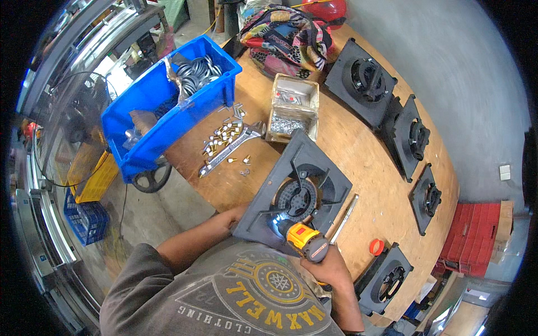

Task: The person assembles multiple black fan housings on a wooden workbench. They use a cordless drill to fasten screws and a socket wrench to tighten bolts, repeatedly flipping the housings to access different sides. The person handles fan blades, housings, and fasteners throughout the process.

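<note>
A square black gas burner unit [269,193] with raised pan supports stands tilted at the table's near edge, close against my body. My left hand [237,217] grips its left near edge; some of the fingers are hidden behind it. In my right hand [330,267] is a yellow and black cordless drill [305,238], held by the handle. The drill's nose points at the near side of the burner unit, and its lamp lights a spot there. The tip of the bit cannot be made out.
Left of the wooden table [358,154] stands a blue bin [196,109] of metal rings. Near it lie brass-coloured fittings [224,134], a wrench [232,150] and a box of small hardware [272,126]. More black burner units [364,78], a metal rod [344,218] and an orange ring [376,246] are on the right.
</note>
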`<state>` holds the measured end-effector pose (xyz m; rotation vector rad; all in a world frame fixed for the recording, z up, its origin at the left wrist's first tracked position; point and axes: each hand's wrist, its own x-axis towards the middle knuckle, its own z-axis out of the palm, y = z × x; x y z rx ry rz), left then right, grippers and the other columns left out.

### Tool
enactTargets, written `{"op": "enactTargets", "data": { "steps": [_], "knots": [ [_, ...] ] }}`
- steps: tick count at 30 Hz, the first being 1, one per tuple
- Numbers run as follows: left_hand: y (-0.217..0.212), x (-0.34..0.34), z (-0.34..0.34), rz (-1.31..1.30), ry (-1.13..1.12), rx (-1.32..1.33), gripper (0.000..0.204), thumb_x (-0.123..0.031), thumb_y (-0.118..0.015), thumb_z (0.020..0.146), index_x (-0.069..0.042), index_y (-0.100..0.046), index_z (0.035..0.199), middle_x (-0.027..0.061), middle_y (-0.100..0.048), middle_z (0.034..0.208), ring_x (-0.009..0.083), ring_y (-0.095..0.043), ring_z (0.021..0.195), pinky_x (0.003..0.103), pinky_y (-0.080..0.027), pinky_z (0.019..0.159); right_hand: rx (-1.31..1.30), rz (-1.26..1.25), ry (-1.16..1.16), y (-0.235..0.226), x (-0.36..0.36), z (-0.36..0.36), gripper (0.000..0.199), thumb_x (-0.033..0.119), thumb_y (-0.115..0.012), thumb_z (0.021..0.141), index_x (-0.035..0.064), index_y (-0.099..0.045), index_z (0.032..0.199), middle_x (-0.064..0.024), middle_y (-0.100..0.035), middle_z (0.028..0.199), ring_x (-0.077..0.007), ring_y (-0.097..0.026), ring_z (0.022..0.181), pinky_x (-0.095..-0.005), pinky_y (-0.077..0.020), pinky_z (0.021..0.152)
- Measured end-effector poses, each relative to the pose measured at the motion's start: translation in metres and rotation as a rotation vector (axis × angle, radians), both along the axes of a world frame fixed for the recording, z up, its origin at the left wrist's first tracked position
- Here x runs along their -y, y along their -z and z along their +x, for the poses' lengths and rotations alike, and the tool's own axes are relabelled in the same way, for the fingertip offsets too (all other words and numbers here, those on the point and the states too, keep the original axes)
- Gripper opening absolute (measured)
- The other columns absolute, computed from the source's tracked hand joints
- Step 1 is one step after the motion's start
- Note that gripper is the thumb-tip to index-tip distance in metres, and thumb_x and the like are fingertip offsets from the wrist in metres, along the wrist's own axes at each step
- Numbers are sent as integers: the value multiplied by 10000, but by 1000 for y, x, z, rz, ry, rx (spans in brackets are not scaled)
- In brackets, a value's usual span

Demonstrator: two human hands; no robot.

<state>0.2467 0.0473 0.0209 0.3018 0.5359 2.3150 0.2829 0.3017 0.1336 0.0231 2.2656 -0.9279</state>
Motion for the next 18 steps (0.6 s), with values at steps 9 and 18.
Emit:
{"op": "enactTargets", "data": {
  "steps": [9, 18],
  "knots": [
    [24, 8, 8, -196, 201, 416, 516, -62, -830, 756, 15, -623, 1222, 112, -695, 1113, 149, -675, 916, 277, -587, 803, -5, -21, -3, 5, -3, -1, 445, 282, -812, 705, -7, -696, 1024, -210, -720, 929, -332, -710, 939, -401, -560, 790],
    [33, 5, 6, -368, 94, -48, 456, -59, -780, 799, 19, -623, 1220, 128, -692, 1113, 162, -686, 916, 287, -594, 800, -31, -59, 26, 4, 0, 4, 431, 255, -806, 718, -16, -691, 1033, -188, -729, 941, -297, -717, 946, -384, -562, 801]
  ]
}}
